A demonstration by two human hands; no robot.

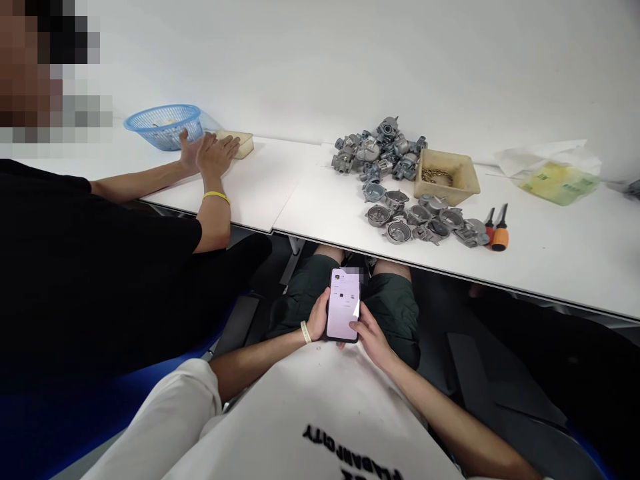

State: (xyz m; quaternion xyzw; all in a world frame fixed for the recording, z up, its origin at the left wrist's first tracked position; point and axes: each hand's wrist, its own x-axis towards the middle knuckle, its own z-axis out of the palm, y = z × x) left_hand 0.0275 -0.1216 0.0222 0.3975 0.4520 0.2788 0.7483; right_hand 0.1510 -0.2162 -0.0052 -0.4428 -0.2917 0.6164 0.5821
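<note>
- Head view, looking down: a seated person held a phone (341, 320) upright in both hands above the lap, below and apart from the table (310, 193).
- The left hand (317, 319) had its fingers wrapped around the phone's left side; the right hand (374, 335) gripped the lower right edge, thumb over the lit screen.
- A loose grip or a bump from the side could have dropped the phone between the knees.
- On the table, beyond the hands, lay a heap of metal housings (369, 150) and, nearer, a cluster of round metal cups (399, 231). Near the front edge, a cup caught by a sleeve might have fallen.
- An orange-handled screwdriver (501, 238) lay beside them and might have rolled if nudged.
- A plastic tray (450, 195) held small brass-coloured pieces (437, 177), which could have spilled if tipped.
- At left, a co-worker's hands (213, 155) hovered near a blue basket (167, 137).
</note>
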